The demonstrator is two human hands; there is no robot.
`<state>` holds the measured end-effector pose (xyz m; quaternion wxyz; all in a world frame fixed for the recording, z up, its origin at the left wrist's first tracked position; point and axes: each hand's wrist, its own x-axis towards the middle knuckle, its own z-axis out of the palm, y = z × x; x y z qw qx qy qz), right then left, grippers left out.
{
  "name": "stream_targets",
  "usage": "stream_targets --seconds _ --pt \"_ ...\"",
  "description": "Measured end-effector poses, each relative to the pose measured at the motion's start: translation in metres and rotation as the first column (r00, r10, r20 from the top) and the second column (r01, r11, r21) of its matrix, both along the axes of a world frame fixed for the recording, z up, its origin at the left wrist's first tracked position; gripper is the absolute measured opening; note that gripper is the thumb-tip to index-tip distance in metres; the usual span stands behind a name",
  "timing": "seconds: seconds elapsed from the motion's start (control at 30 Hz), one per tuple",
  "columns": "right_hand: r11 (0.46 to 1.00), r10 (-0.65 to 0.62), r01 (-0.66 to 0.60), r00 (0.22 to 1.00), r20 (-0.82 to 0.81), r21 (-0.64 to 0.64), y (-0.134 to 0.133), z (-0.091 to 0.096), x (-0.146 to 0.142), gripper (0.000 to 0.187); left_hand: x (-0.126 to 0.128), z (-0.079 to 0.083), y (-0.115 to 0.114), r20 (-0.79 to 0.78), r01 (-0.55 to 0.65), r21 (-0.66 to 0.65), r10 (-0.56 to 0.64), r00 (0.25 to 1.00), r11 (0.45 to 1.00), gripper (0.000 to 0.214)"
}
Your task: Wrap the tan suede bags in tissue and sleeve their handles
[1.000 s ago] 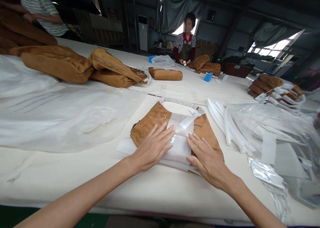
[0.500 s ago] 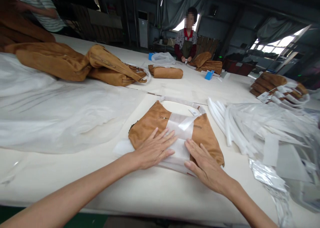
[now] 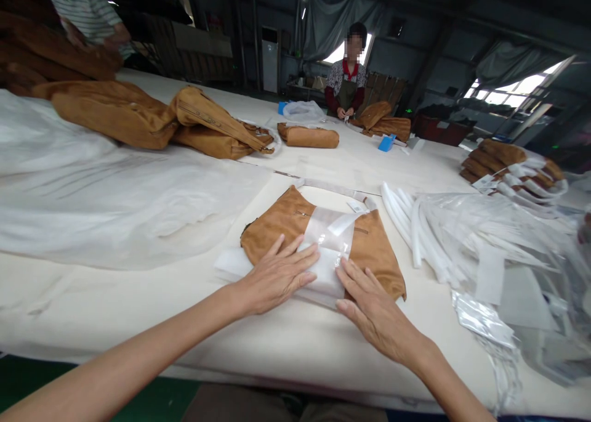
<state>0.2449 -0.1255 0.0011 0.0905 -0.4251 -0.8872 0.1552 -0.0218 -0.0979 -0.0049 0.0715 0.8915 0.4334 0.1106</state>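
Note:
A tan suede bag (image 3: pixel 281 223) lies flat on the white table (image 3: pixel 277 348) in front of me, with a band of white foam wrap (image 3: pixel 330 240) folded across its middle. My left hand (image 3: pixel 277 275) lies flat on the bag's near left part, fingers spread and reaching onto the wrap. My right hand (image 3: pixel 372 308) rests flat at the near edge of the wrap, fingers stretched out. Neither hand grips anything.
A large white sheet (image 3: pixel 92 188) covers the table's left. Tan bags (image 3: pixel 138 117) are piled at the far left, more at the far right (image 3: pixel 508 160). White foam strips and clear plastic bags (image 3: pixel 484 243) lie to the right. One person (image 3: pixel 347 77) works at the far side, another (image 3: pixel 87 15) at the far left.
Both hands have slid a little toward me along the wrap, staying flat on it. The person at the far left has shifted.

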Motion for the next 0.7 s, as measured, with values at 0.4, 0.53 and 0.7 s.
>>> stream_targets --seconds 0.4,0.53,0.7 --pt "0.923 -0.258 0.202 0.957 0.136 0.328 0.089 -0.013 -0.041 0.066 0.029 -0.013 0.086 -0.039 -0.139 0.165 0.147 0.988 0.977 0.057" --pt "0.933 -0.266 0.222 0.956 0.126 0.283 0.092 -0.027 -0.044 0.067 0.028 -0.026 0.093 -0.016 -0.132 0.154 0.136 0.991 0.979 0.057" --pt "0.943 -0.322 0.333 0.897 -0.303 -0.016 0.101 -0.001 -0.004 0.065 0.02 0.011 0.061 0.27 -0.159 0.015 0.149 0.951 0.987 0.057"
